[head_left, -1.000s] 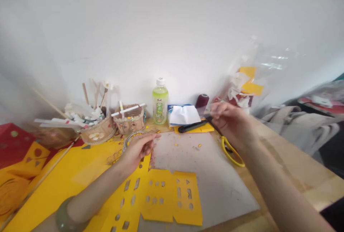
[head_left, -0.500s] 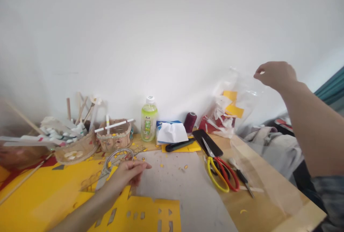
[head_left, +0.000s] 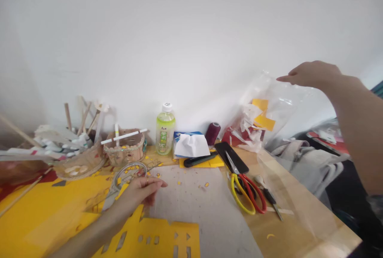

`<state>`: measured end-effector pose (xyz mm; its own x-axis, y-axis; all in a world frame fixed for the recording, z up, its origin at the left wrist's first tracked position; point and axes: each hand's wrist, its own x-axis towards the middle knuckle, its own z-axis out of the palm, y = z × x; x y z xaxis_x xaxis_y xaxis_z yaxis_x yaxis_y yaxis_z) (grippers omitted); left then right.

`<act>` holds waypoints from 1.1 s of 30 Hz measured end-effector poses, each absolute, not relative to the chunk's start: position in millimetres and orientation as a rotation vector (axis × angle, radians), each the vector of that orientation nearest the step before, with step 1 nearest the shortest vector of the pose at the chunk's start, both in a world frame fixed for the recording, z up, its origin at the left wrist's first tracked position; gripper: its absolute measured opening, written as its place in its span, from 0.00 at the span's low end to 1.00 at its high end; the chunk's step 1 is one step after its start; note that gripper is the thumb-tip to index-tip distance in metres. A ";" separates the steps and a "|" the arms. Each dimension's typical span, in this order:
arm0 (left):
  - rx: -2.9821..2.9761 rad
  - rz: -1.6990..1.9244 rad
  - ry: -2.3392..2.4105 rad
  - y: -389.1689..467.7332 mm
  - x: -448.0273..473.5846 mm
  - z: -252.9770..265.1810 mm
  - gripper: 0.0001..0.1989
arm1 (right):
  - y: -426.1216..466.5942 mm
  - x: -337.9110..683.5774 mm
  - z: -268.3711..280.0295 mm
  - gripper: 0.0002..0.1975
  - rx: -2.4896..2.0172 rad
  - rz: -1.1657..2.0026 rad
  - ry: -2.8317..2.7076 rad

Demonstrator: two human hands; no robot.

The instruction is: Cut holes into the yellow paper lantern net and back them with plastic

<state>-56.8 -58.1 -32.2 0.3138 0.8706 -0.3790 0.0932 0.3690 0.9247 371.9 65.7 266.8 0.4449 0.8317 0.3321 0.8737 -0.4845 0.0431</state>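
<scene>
Clear, crinkled plastic bag (head_left: 283, 108) sits right of the drink bottle (head_left: 165, 134), yellow and white scraps (head_left: 264, 123) showing through. Right hand (head_left: 314, 73) by its top, left hand (head_left: 146, 190) loosely curled before the bottle; whether either grips anything, I can't tell.

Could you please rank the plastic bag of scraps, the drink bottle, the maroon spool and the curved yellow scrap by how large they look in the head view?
1. Plastic bag of scraps, its clear edges faint
2. Drink bottle
3. Maroon spool
4. Curved yellow scrap
</scene>
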 end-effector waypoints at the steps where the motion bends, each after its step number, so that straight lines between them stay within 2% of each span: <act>1: 1.088 0.661 1.148 -57.2 -57.2 -34.1 0.24 | 64.8 370.8 266.5 0.21 -2.503 -0.476 -1.519; 2: 1.095 0.651 1.150 -56.2 -57.5 -36.6 0.25 | 63.8 370.6 265.1 0.18 -2.452 -0.453 -1.530; 7: 1.120 0.642 1.140 -53.5 -58.7 -47.2 0.27 | 60.4 376.8 247.7 0.17 -2.263 -0.183 -1.521; 13: 1.151 0.647 1.115 -53.7 -58.2 -47.8 0.26 | 64.2 380.8 235.6 0.37 -2.073 -0.088 -1.449; 14: 1.149 0.644 1.114 -53.6 -58.2 -47.8 0.27 | 66.0 381.5 235.6 0.36 -2.053 -0.087 -1.441; 18: 1.146 0.641 1.112 -52.7 -58.7 -48.0 0.28 | 73.4 384.0 238.3 0.18 -2.025 -0.138 -1.437; 19: 1.148 0.633 1.114 -52.5 -58.8 -47.9 0.28 | 74.7 384.0 239.2 0.18 -2.030 -0.154 -1.444; 22: 1.146 0.606 1.136 -52.2 -58.8 -47.1 0.29 | 77.5 382.3 240.7 0.27 -2.069 -0.174 -1.455; 24: 1.150 0.607 1.134 -52.5 -58.6 -46.4 0.29 | 79.8 381.1 240.2 0.30 -2.099 -0.163 -1.439; 28: 1.151 0.617 1.113 -53.4 -58.0 -45.8 0.27 | 85.3 382.1 235.3 0.22 -2.086 -0.159 -1.434; 31: 1.143 0.625 1.109 -53.0 -58.1 -47.8 0.27 | 85.7 384.2 233.3 0.15 -2.016 -0.291 -1.423; 33: 1.138 0.625 1.125 -52.3 -58.4 -50.0 0.28 | 83.8 384.4 235.1 0.13 -1.957 -0.393 -1.415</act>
<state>-58.4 -52.3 -50.0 0.3567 0.8573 -0.3712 0.1376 0.3448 0.9285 384.4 83.8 235.1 0.3627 0.7152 0.5975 0.9208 -0.1764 -0.3479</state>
